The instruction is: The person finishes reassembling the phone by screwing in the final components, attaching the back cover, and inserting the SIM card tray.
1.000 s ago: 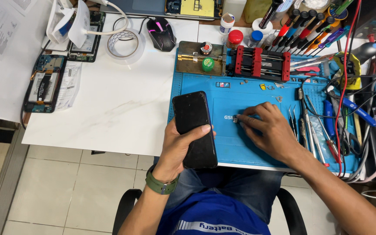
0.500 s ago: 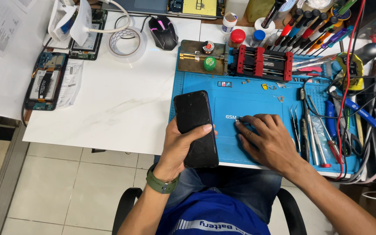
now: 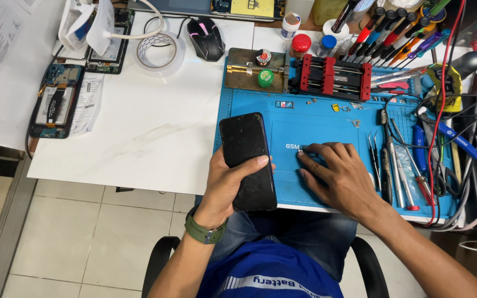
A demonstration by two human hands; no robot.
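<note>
1. A white desk (image 3: pixel 139 132) over a pale tiled floor (image 3: pixel 62 237) carries the work; a blue work mat (image 3: pixel 327 127) covers its right half up to the near edge.
2. At the far left corner lie an opened phone body (image 3: pixel 55 102) with its circuit boards bare, a paper slip beside it, and a second opened phone (image 3: pixel 109 49) farther back.
3. Along the far edge, going right: a roll of clear tape (image 3: pixel 159 51), a black mouse (image 3: pixel 206 37), a brass-coloured plate (image 3: pixel 252 69) with a green cap on it, then a red and black clamp holder (image 3: pixel 329 77).
4. The far right corner is crowded with screwdrivers (image 3: pixel 393 33) standing in a holder; tweezers (image 3: pixel 374 152) and loose tools lie on the mat's right side among black and red cables (image 3: pixel 443 110).
5. The left hand (image 3: pixel 230 182), with a green wristband, holds a black smartphone (image 3: pixel 248 160) over the near edge of the mat, screen dark and facing up; the fingers wrap its underside and the thumb presses across the glass.
6. The right hand (image 3: pixel 340 176) rests just beside the phone on the mat, apart from it; its fingers (image 3: pixel 313 152) are bent and close together, the tips pressed to the mat. Whether they pinch a small part cannot be told.
</note>
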